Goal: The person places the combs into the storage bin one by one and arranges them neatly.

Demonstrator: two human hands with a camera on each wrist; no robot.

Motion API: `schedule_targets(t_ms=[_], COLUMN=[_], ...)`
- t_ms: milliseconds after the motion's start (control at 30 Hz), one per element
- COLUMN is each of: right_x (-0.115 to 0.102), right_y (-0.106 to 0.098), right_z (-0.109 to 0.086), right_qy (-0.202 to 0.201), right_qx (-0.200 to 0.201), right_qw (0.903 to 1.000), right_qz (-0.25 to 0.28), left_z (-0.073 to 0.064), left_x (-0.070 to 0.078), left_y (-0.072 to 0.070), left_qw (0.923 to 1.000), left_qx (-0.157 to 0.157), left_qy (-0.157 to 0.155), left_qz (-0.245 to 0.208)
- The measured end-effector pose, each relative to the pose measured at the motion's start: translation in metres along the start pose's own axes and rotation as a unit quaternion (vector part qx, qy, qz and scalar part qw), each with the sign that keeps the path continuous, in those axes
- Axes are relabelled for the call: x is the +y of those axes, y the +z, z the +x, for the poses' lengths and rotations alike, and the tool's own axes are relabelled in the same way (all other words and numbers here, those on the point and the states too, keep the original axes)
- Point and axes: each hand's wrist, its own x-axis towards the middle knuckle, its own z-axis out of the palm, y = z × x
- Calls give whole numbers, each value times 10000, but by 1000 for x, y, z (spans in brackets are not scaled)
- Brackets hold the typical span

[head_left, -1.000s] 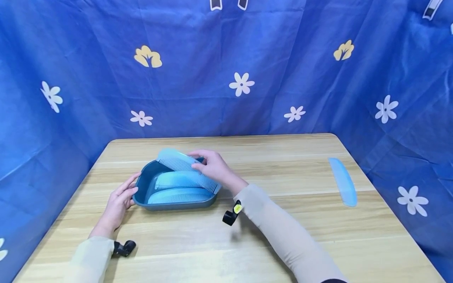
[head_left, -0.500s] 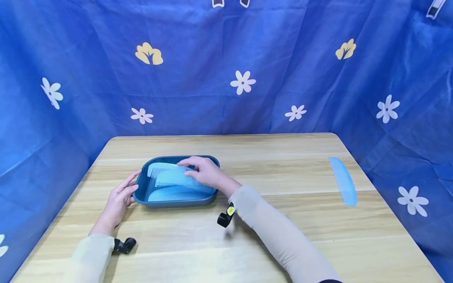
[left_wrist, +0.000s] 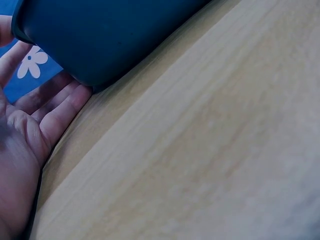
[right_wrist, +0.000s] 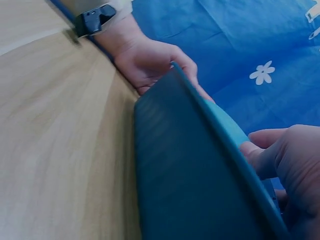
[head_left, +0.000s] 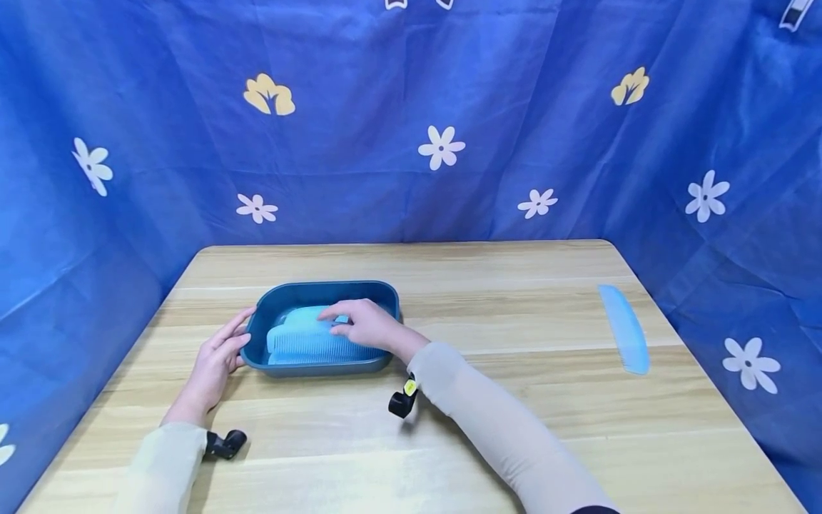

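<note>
A dark blue oval-ended plastic basin (head_left: 321, 370) stands on the left half of the table, with several light blue combs (head_left: 308, 346) lying over one another inside. My left hand (head_left: 215, 364) holds the basin's left end; the left wrist view shows its fingers (left_wrist: 65, 107) against the wall and low corner. My right hand (head_left: 372, 325) reaches over the right end into the basin and pinches a comb between thumb and fingers. In the right wrist view the basin wall (right_wrist: 185, 165) hides most of that comb, and only a light blue strip (right_wrist: 227, 122) shows.
Another light blue comb (head_left: 624, 328) lies alone near the table's right edge. Blue flowered cloth (head_left: 411, 107) hangs behind and along both sides of the wooden table (head_left: 488, 400).
My right hand has lowered a comb from above the far rim into the basin and drawn it toward the near side, over the other combs. The left hand stays at the basin's end.
</note>
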Motion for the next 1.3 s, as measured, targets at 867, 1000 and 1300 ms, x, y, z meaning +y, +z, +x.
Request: schedule_targets(t_ms=[867,1000,1300], right_x=[13,17,24], right_y=[-16,-19,-29], right_z=[-17,-22,-34], right_qy=[228,196,67], right_qx=[155,475,1324], right_qw=[9994,9986,9889], right_qz=[-230,138,678], left_z=[0,0,1], left_x=[-2,-2,-3], left_y=[1,0,1], left_qw=[9999,9999,9999], left_qx=[13,-8,-3], left_qy=[111,109,134], left_qz=[-71,-36,-79])
